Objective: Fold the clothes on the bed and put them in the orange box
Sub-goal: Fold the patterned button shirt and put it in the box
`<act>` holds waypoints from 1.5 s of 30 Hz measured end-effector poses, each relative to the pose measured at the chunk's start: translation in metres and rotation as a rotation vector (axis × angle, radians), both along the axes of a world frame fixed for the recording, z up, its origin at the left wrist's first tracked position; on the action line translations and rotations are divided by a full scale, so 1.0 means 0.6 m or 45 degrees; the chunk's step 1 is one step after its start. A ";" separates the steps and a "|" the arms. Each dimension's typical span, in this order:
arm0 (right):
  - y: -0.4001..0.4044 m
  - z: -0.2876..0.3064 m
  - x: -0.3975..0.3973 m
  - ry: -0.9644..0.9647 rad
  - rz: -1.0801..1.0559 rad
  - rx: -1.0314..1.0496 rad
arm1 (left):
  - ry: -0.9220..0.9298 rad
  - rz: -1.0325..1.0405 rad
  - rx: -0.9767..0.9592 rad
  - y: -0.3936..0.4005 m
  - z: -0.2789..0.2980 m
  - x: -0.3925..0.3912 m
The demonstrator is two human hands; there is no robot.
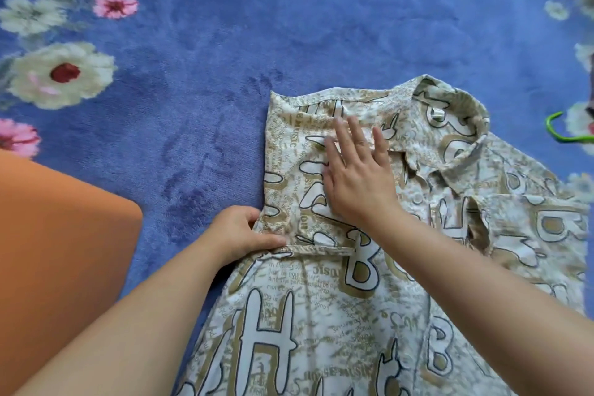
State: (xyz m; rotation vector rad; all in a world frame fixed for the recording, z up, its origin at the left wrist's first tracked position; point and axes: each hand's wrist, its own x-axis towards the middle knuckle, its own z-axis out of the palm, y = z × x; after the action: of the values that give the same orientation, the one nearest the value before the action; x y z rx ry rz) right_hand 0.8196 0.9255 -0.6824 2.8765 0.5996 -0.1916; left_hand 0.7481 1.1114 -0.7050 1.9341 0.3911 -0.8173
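The printed shirt (369, 267) lies lengthwise toward the person on the bed (289, 26), right hand (356, 177) flat on its folded-in sleeve, left hand (241, 231) pinching that edge, the orange box (48, 251) nearer the left.

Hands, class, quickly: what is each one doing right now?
Left hand: pinches the shirt edge.
Right hand: open, flat on the shirt.
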 end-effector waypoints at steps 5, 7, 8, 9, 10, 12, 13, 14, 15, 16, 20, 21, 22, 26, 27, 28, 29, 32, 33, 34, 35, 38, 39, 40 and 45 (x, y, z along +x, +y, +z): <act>-0.055 -0.025 0.013 0.350 -0.211 0.036 | -0.017 0.000 0.082 -0.002 0.000 0.000; -0.069 -0.028 0.007 0.379 -0.204 0.101 | -0.024 -0.015 0.113 -0.003 0.004 -0.001; -0.074 -0.027 -0.001 0.390 -0.190 0.122 | -0.030 -0.031 0.132 -0.004 0.007 0.000; -0.079 -0.026 -0.018 0.405 -0.170 0.134 | -0.034 -0.042 0.148 -0.006 0.010 -0.002; -0.085 -0.023 -0.034 0.421 -0.154 0.140 | -0.035 -0.037 0.164 -0.008 0.013 0.001; -0.098 -0.018 -0.084 0.457 -0.145 0.180 | -0.055 -0.033 0.199 -0.012 0.022 -0.006; -0.105 -0.017 -0.114 0.463 -0.147 0.202 | -0.067 -0.023 0.223 -0.015 0.026 -0.010; -0.114 -0.019 -0.142 0.479 -0.157 0.210 | -0.089 -0.006 0.252 -0.020 0.029 -0.013; -0.122 -0.018 -0.170 0.491 -0.161 0.218 | -0.116 0.016 0.269 -0.026 0.030 -0.018; -0.130 -0.014 -0.208 0.500 -0.176 0.225 | -0.155 0.031 0.281 -0.032 0.036 -0.031; -0.157 -0.014 -0.296 0.509 -0.214 0.252 | -0.231 0.188 0.290 -0.051 0.039 -0.064; -0.163 -0.012 -0.317 0.501 -0.229 0.265 | -0.231 0.207 0.311 -0.054 0.042 -0.076; -0.169 -0.009 -0.335 0.482 -0.239 0.287 | -0.213 0.200 0.344 -0.054 0.044 -0.087; -0.221 0.001 -0.432 0.150 -0.287 0.360 | -0.087 0.124 0.520 -0.048 0.063 -0.164; -0.237 0.005 -0.456 0.138 -0.340 0.373 | -0.073 0.133 0.538 -0.045 0.066 -0.190; -0.252 0.005 -0.478 0.104 -0.390 0.392 | -0.062 0.138 0.567 -0.043 0.069 -0.216; -0.266 0.006 -0.495 0.093 -0.446 0.399 | -0.067 0.131 0.622 -0.044 0.072 -0.240; -0.301 0.005 -0.567 0.135 -0.543 0.400 | -0.158 0.044 0.914 -0.065 0.087 -0.341; -0.310 0.003 -0.592 0.171 -0.558 0.368 | -0.195 0.020 1.003 -0.076 0.091 -0.374; -0.319 0.003 -0.624 0.199 -0.582 0.368 | -0.231 0.010 1.072 -0.092 0.094 -0.420; -0.323 0.003 -0.634 0.218 -0.583 0.385 | -0.263 -0.017 1.114 -0.103 0.093 -0.443; -0.340 0.043 -0.693 0.434 -0.578 0.356 | -0.278 0.050 1.143 -0.150 0.092 -0.552; -0.342 0.045 -0.712 0.639 -0.601 0.303 | -0.214 0.181 1.136 -0.165 0.091 -0.582; -0.342 0.060 -0.740 0.829 -0.682 0.276 | -0.085 0.385 1.106 -0.185 0.097 -0.617; -0.326 0.055 -0.864 1.500 -1.799 0.852 | 0.470 1.399 0.556 -0.233 0.099 -0.695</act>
State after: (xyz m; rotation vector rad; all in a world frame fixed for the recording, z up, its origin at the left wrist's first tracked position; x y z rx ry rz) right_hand 0.3011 0.7298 -0.6491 2.7430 -1.6712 -2.1764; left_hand 0.3309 0.9717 -0.6458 1.5462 1.7689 -0.3305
